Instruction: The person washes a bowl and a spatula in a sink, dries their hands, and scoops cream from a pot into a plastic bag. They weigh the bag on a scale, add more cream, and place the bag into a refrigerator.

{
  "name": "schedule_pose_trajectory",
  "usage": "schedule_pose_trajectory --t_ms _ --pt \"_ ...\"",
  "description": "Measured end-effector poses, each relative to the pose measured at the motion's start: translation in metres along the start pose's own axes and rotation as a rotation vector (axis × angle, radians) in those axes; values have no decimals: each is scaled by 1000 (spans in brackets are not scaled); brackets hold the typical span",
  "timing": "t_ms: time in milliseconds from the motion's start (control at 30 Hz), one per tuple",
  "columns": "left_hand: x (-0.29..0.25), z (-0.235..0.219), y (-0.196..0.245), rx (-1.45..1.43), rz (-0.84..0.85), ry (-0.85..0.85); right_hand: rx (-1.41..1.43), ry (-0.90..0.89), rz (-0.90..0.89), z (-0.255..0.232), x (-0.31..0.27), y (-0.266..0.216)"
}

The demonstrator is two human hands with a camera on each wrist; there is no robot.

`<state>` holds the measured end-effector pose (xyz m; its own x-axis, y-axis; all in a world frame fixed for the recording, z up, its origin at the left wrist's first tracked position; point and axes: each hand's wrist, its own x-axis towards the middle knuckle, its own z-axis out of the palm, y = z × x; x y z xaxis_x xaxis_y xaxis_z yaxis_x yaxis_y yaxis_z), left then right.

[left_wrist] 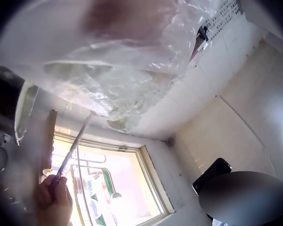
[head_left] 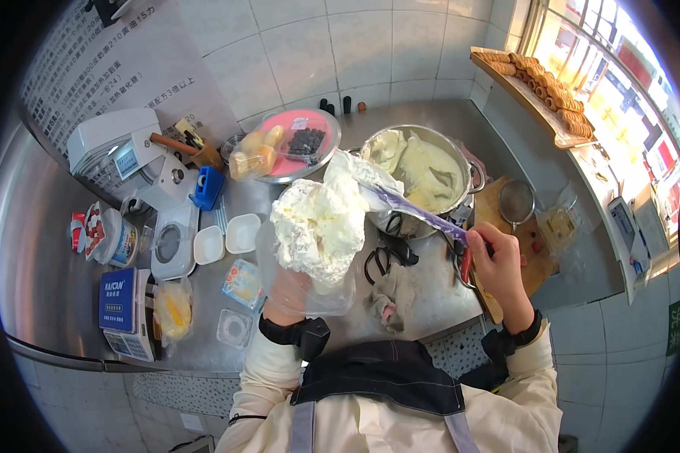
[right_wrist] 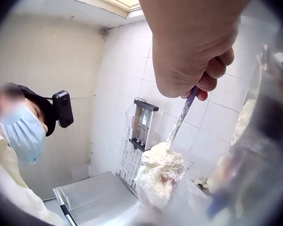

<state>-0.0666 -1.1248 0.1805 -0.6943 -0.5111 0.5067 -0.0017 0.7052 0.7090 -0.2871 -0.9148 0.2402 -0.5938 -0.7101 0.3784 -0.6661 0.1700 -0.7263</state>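
My left hand (head_left: 281, 290) holds a clear plastic bag (head_left: 332, 296) from below, mostly hidden by the bag and a large heap of white cream (head_left: 317, 226) at its mouth. The bag's wrinkled film (left_wrist: 127, 89) fills the upper part of the left wrist view. In my right hand (head_left: 494, 264) is the handle of a purple spatula (head_left: 423, 214), its blade coated in cream and reaching into the heap. Behind the spatula stands a metal pot (head_left: 470, 198) with pale yellow cream (head_left: 431, 170) inside. The right wrist view shows the spatula (right_wrist: 185, 113) slanting down to the heap.
A grey cloth (head_left: 393, 294) and black-handled scissors (head_left: 378, 264) lie on the steel counter. White square containers (head_left: 242, 232), a mixer (head_left: 170, 177) and a blue box (head_left: 119, 300) stand left. Right are a wooden board (head_left: 533, 264) and a sieve (head_left: 516, 202).
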Motion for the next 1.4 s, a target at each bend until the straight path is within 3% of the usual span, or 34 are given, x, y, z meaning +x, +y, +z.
schedule_pose_trajectory --t_ms 67,200,333,400,500,567,700,767,800,867,1133,1333,1400 --pt "1 6 -9 -73 -42 67 -22 46 -70 2 -1 0" --pt "1 -2 4 -83 -81 40 -45 100 -197 4 -2 0" --pt "0 -2 7 68 -14 77 68 31 -130 4 -2 1" --pt "-2 -1 7 172 11 75 -43 121 -284 6 -1 0" --pt "-7 0 4 -80 -66 64 -57 100 -359 4 0 -3" --pt "-14 2 -4 87 -32 -15 -47 74 -380 3 0 -6" --pt "-17 7 -2 134 5 -75 -46 0 -471 4 0 -3" --pt "-14 10 0 577 269 20 -23 -28 -459 5 -2 -2" --pt "-15 10 1 577 269 20 -1 -55 -445 4 -3 -1" --pt "-16 10 6 -284 -195 -80 0 -59 -438 0 -3 0" --pt "-21 7 16 -391 -252 -54 -123 -27 -463 -21 -2 4" --pt "-18 2 20 -360 -248 -24 -273 169 -520 -50 -1 22" --pt "-16 2 23 -353 -244 -15 -139 158 -445 -56 -1 19"
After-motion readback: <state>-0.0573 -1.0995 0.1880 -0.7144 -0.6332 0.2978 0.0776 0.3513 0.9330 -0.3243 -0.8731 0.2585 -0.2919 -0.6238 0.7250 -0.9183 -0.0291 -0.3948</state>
